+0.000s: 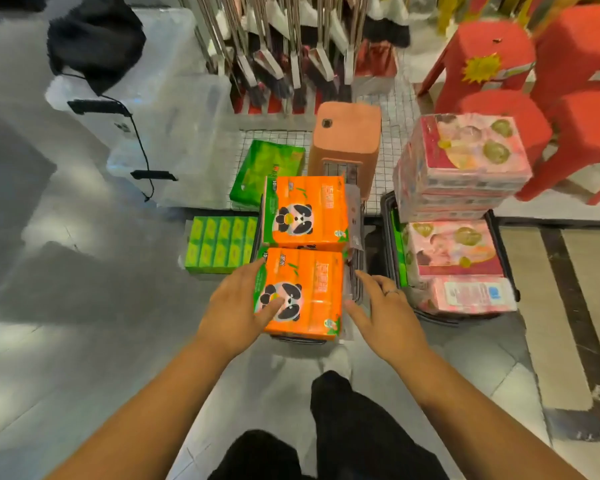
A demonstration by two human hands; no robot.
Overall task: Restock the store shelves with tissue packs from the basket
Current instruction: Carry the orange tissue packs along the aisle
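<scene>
Two orange tissue packs with a panda print sit in a dark basket (355, 271) on the floor. My left hand (238, 306) rests on the left side and top of the near orange pack (309, 289), thumb over the panda. My right hand (378, 310) is spread just to the right of that pack, fingers apart, apart from it or barely touching. The far orange pack (305, 209) lies behind it. A second basket (388, 237) on the right holds stacked pink tissue packs (465, 161).
Green tissue packs (222, 245) lie on the floor left of the basket, another green pack (267, 171) on the low wire shelf (388, 140). An orange stool (347, 140) stands on that shelf. Red stools (534, 81) are at right, clear bins (174, 133) at left.
</scene>
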